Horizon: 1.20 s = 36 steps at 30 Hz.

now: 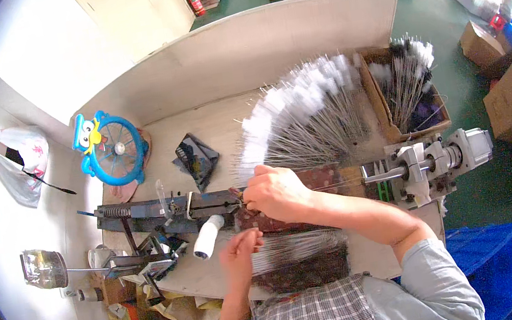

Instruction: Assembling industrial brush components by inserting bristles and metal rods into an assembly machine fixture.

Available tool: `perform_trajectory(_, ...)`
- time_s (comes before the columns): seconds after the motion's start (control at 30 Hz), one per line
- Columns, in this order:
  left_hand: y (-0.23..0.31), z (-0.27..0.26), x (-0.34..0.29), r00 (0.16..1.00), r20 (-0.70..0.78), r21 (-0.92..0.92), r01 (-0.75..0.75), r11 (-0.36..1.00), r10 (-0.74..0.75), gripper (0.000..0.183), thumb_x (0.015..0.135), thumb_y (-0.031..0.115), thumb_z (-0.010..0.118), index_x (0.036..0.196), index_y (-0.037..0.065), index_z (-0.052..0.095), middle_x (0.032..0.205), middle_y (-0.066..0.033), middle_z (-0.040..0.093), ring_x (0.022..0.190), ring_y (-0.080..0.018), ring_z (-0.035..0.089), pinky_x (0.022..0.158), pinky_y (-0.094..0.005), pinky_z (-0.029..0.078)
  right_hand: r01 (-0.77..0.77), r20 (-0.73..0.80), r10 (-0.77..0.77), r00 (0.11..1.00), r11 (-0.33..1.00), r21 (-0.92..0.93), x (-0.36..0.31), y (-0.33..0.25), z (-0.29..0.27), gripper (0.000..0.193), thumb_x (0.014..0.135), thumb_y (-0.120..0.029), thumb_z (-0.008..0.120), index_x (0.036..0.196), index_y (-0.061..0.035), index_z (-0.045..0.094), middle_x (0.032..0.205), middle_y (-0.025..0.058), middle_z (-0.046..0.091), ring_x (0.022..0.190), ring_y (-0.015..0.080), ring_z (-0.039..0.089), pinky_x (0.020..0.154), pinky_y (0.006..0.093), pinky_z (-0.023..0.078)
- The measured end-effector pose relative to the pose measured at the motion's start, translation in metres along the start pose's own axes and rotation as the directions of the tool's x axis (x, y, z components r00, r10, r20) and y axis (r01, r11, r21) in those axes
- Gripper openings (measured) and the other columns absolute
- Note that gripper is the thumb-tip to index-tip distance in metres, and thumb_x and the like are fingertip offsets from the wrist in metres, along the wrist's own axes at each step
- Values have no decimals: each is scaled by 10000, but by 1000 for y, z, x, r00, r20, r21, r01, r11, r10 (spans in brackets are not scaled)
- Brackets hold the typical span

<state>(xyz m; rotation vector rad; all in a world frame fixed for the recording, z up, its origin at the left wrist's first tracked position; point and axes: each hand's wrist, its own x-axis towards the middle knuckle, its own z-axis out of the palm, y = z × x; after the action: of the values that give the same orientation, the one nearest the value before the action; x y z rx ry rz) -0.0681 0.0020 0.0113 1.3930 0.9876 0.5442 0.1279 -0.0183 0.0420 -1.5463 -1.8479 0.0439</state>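
My right hand (274,193) is pinched closed at the end of a dark metal clamp bar (210,208). Thin wires (339,184) run from under it to a motor-driven spindle (397,172) on the right; its fingers appear closed on the wire. My left hand (242,255) is curled shut, nearer me, above a bundle of straight wires (299,249); whatever it may hold is hidden. Beside it lies a white roll (208,237). Behind my right hand, many finished-looking wire brushes with white bristles (299,97) fan out across the table.
A cardboard box (380,105) of more brushes stands at the back right. A blue toy-shaped fan (110,148) and a dark plastic packet (196,159) sit at the back left. A raised board (239,46) edges the table. A blue crate (490,264) stands right of me.
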Motion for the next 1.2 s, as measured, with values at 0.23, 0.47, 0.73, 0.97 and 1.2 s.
perform_trajectory(0.23, 20, -17, 12, 984, 149, -709, 174, 683, -97, 350, 931, 339, 436, 922, 24, 589, 770, -93, 625, 644, -186, 594, 601, -320, 497, -100, 20, 102, 995, 990, -103, 13, -12, 15, 83, 654, -162, 625, 619, -111, 569, 681, 7, 566, 753, 236, 536, 652, 340, 477)
perform_trajectory(0.47, -5, -10, 35, 996, 88, 335, -35, 941, 6, 350, 766, 335, 704, 758, -13, 663, 643, -16, 605, 578, -88, 504, 546, -270, 419, -83, 100, 99, 990, 984, -157, 10, -17, 0, 64, 670, -173, 628, 675, -111, 612, 695, 12, 570, 786, 229, 553, 659, 346, 477)
perform_trajectory(0.73, -28, 29, 31, 992, 125, -634, 71, 770, 12, 114, 821, 70, 559, 912, 27, 505, 693, -48, 578, 711, -161, 601, 640, -317, 493, -71, 26, 71, 997, 997, 21, -48, -29, -36, 153, 737, -122, 625, 886, -88, 614, 737, 65, 582, 746, 245, 596, 580, 349, 495)
perform_trajectory(0.97, -18, 5, 37, 987, 113, 355, -152, 923, 119, 107, 740, 68, 649, 771, 46, 550, 707, -46, 604, 639, -157, 583, 599, -294, 483, -186, 8, 187, 982, 980, -77, -64, 18, 54, 198, 775, -66, 564, 972, -76, 555, 923, 109, 519, 758, 295, 591, 626, 376, 506)
perform_trajectory(1.2, -67, -94, 23, 941, -267, -460, 67, 886, -209, 311, 816, 344, 648, 947, 81, 547, 852, -34, 581, 761, -152, 565, 690, -300, 468, -156, 230, 175, 957, 983, -97, -59, 5, 17, 248, 707, -38, 577, 954, -53, 578, 853, 106, 487, 795, 288, 571, 669, 386, 488)
